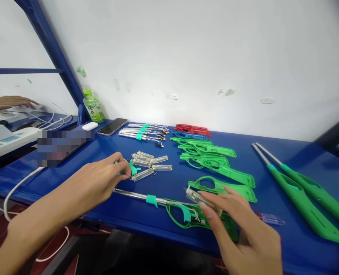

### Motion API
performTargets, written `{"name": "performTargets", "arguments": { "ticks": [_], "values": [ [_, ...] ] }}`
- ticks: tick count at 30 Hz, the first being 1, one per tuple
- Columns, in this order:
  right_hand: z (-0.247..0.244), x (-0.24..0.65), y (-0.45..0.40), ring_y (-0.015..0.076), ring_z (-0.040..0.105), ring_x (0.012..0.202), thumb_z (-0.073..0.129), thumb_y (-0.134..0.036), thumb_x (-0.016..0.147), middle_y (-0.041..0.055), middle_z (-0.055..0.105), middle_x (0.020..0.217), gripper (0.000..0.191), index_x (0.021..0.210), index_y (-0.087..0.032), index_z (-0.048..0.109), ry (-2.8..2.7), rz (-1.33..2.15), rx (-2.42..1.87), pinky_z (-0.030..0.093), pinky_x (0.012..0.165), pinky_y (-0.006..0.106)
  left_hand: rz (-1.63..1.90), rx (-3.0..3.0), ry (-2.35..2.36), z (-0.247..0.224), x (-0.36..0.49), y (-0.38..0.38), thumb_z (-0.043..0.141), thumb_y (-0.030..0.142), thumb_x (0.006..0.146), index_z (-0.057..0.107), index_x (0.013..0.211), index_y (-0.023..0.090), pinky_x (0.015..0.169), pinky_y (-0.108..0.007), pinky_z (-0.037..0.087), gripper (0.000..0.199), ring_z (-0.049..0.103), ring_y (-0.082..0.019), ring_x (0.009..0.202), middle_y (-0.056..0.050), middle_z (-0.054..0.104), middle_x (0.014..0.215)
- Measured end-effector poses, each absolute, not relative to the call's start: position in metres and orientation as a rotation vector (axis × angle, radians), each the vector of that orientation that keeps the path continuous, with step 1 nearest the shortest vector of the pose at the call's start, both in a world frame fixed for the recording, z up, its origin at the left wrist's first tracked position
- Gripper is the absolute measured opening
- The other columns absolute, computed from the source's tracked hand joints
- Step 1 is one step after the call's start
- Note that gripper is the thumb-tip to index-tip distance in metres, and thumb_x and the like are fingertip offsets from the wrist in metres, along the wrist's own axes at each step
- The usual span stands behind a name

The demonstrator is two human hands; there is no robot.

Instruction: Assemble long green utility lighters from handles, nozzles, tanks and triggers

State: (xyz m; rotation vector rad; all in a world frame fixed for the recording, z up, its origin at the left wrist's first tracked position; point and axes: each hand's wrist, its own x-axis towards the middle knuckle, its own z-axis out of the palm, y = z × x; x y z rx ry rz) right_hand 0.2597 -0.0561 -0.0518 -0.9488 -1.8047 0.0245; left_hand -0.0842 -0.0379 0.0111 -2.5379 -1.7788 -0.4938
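Note:
Between thumb and fingers, my right hand (238,225) holds a clear lighter tank (199,198) above an open green shell half (173,219). A metal rod (132,194) with a teal clip, a teal trigger and white wires lie along that shell. My left hand (106,175) has its fingers pinched together at small teal parts (134,169); whether it grips one is hidden. Several clear tanks (162,167) lie in a loose pile just right of my left fingertips.
Green shell halves (223,170), a blue shell (192,136), red shells (192,129) and metal rods (135,133) lie behind. Two whole green lighters (304,198) are at right. A phone (112,126), bottle (93,107), power strip (14,143) and another person's hand (13,101) are left.

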Motion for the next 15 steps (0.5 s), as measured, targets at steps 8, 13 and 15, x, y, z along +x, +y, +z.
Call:
{"name": "performTargets", "arguments": {
  "ticks": [8, 13, 15],
  "values": [
    [-0.052, 0.260, -0.057, 0.0126, 0.079, 0.087, 0.074, -0.018, 0.100, -0.0072, 0.084, 0.100, 0.024, 0.120, -0.031, 0.076, -1.797, 0.050, -0.937, 0.055, 0.116, 0.033, -0.583, -2.553, -1.905, 0.030, -0.049, -0.047, 0.047, 0.044, 0.109, 0.065, 0.104, 0.025, 0.063, -0.030, 0.045, 0.026, 0.060, -0.017, 0.070, -0.001, 0.070, 0.094],
    [-0.050, 0.259, -0.057, 0.0148, 0.081, 0.094, 0.072, -0.021, 0.102, -0.0065, 0.084, 0.100, 0.019, 0.118, -0.031, 0.076, -1.818, 0.040, -0.947, 0.058, 0.112, 0.032, -0.909, -2.750, -2.123, 0.029, -0.028, -0.051, 0.063, 0.048, 0.103, 0.073, 0.100, 0.027, 0.057, -0.026, 0.046, 0.024, 0.065, -0.013, 0.064, 0.001, 0.078, 0.088],
    [-0.049, 0.259, -0.057, 0.0164, 0.082, 0.096, 0.071, -0.023, 0.102, -0.0060, 0.085, 0.100, 0.017, 0.116, -0.031, 0.076, -1.827, 0.037, -0.949, 0.060, 0.109, 0.032, -1.072, -2.871, -2.152, 0.027, -0.020, -0.050, 0.066, 0.045, 0.101, 0.074, 0.094, 0.025, 0.060, -0.025, 0.049, 0.023, 0.072, -0.015, 0.068, 0.001, 0.078, 0.081]
  ]
}}
